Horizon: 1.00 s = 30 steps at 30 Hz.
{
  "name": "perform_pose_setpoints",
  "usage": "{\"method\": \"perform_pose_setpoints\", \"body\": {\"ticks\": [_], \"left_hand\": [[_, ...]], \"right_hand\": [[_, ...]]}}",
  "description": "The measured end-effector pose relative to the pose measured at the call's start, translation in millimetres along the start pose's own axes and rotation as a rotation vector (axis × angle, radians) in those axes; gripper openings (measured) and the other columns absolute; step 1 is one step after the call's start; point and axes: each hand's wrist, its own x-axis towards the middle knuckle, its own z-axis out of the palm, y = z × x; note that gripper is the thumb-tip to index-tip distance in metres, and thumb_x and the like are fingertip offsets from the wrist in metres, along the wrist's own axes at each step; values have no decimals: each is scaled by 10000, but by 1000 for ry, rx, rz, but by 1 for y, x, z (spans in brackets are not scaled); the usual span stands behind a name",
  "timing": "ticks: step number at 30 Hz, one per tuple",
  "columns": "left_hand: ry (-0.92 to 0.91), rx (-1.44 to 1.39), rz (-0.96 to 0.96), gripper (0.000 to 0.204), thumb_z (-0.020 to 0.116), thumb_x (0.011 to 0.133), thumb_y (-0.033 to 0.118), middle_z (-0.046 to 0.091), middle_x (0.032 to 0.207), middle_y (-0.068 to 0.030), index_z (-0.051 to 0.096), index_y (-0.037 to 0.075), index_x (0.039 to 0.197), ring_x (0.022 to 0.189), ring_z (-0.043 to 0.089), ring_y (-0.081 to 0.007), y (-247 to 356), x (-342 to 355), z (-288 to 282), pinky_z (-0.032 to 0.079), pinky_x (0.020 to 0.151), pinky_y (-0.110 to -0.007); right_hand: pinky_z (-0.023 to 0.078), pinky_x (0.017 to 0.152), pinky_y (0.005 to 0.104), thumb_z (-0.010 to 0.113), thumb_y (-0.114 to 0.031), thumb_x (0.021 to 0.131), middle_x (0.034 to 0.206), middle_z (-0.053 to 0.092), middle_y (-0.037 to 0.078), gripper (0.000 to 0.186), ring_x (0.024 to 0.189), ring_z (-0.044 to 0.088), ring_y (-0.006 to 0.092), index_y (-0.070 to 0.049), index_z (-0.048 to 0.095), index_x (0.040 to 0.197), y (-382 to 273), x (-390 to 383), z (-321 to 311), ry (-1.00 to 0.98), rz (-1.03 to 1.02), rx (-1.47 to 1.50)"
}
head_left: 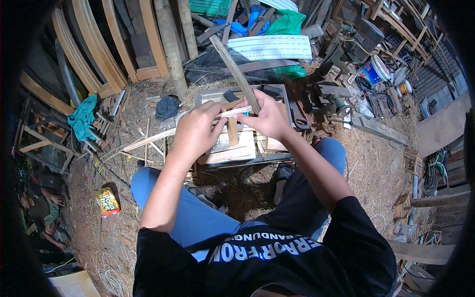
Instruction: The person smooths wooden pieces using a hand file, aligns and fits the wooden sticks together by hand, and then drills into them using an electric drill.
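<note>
My left hand (194, 129) is closed on a pale wooden strip (236, 112), held level over a low work table (232, 161). My right hand (267, 118) has its thumb and fingers closed at the strip's other end. A long, weathered wooden stick (230, 64) slants up and away from my right fingers, its lower end against them. Just under the strip, a short brown wood piece (232, 131) points toward me; whether they are joined I cannot tell. Another pale strip (151, 140) extends leftward from behind my left wrist. My palms are hidden.
A handsaw (298, 111) lies at the table's right edge, near a grinder-like tool (341, 108). Wooden frames (99, 54) lean at the back left. A yellow snack packet (107, 202) is on the littered ground. Another person's hands (55, 198) show at far left.
</note>
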Motion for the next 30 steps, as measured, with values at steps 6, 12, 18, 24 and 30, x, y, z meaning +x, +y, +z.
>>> {"method": "perform_pose_setpoints", "body": {"ticks": [6, 12, 18, 24, 30], "left_hand": [[18, -24, -7, 181, 735, 946, 180, 727, 966, -161, 714, 33, 1049, 880, 725, -397, -2, 1, 4, 573, 752, -492], [17, 12, 20, 189, 723, 967, 213, 734, 964, -159, 715, 40, 1043, 881, 726, -405, -1, 1, 4, 580, 749, -504], [-31, 86, -5, 212, 715, 981, 267, 753, 981, -149, 738, 79, 1077, 896, 738, -396, 0, -1, 3, 584, 755, -508], [-10, 71, -1, 223, 706, 994, 286, 769, 1010, -150, 735, 93, 1103, 914, 743, -396, 2, -1, 6, 590, 765, -505], [40, 73, 41, 197, 700, 996, 270, 752, 922, -161, 688, 74, 1005, 828, 734, -407, -3, -1, 10, 583, 713, -515]], "right_hand": [[557, 936, 313, 824, -26, 918, 1091, 720, 63, 348, 1048, 683, 109, -53, 552, 1134, -1, 0, -1, 7, -33, -20], [527, 962, 316, 831, -50, 894, 1114, 691, 53, 398, 1074, 640, 112, -27, 590, 1211, -2, 0, -4, 2, -16, -56], [562, 920, 309, 832, -47, 913, 1073, 716, 56, 330, 1067, 680, 112, -64, 554, 1091, -4, -1, -5, 16, -15, -74], [512, 963, 317, 819, -56, 904, 1102, 691, 56, 367, 1058, 633, 114, -11, 600, 1195, -2, -1, -5, 0, -22, -1], [510, 954, 316, 821, -56, 899, 1083, 693, 56, 346, 1050, 628, 113, -19, 597, 1160, -2, -1, -4, -4, -18, -38]]}}
